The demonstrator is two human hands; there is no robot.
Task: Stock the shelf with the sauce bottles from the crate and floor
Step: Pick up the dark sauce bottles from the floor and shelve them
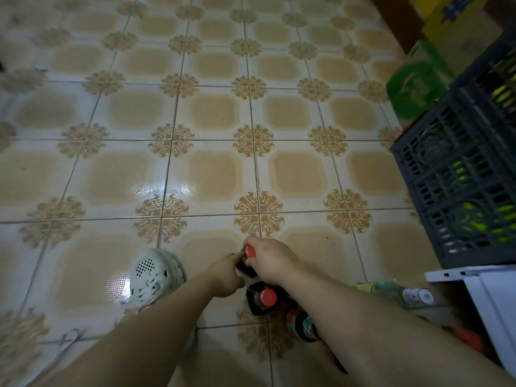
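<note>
Nearest: both forearms enter from the bottom edge, elbows cut off. Under the R forearm are lying bottles on the floor. They're dark w/ patterned labels, mostly hidden by the arm, count unclear. Further R is an orange blur, can't ID.

Just nearer than the hands, by the R wrist, is a 2nd bottle: upright, red cap, dark body, base hidden.

R hand is wrapped over the top of the bottle. A bit of red cap shows at its fingers and the dark body shows btw the two hands. L hand has curled fingers w/ one tip on the bottle's neck. Can't tell if it really grips. The bottle is low over the floor; whether it touches is hidden.

L of the L hand is a pale shoe, heel hidden by the forearm.

R of the R forearm is a clear bottle on its side w/ a white cap, blurry. Next to it is a white unit, cut off by the frame edge, so its kind is unclear.

Beyond the hands to the R is a dark slotted crate, partly out of frame. Yellow-green stuff shows through the slots, can't make it out. Further still are a green pack and a yellow box, both smeared.
</note>
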